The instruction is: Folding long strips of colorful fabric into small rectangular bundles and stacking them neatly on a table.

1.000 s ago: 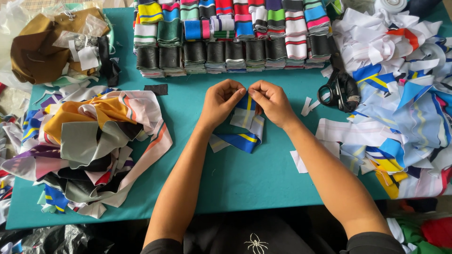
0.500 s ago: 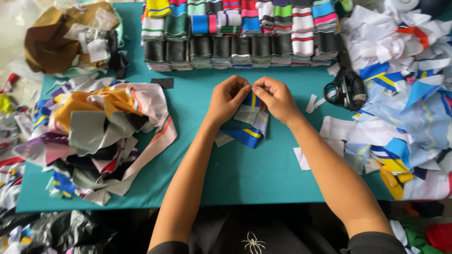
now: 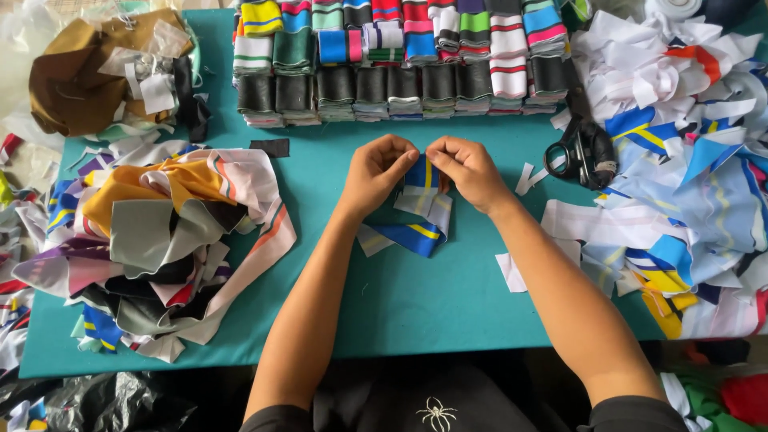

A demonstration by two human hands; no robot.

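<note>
Both hands are mid-table, fingers curled shut: left hand [image 3: 382,170] and right hand [image 3: 466,168] pinch the top edge of a blue ribbed strip with a yellow stripe [image 3: 422,202], which hangs down to the teal table [image 3: 400,304] over other folded pieces. Compared with a second ago the hands sit at much the same spot and the strip looks no different; the view just shifted a bit, so the fold or alignment appears ongoing, not finished. Far side: rows of stacked folded striped bands [image 3: 400,56]. Right: black scissors [image 3: 582,150] beside a heap of white and blue offcuts [image 3: 688,176]. Left: loose pile of mixed fabric [image 3: 160,232], brown cloth [image 3: 88,72] further back. Fingertips hidden behind the strip; can't tell how many layers are held. Piles cut off at the frame edges.
</note>
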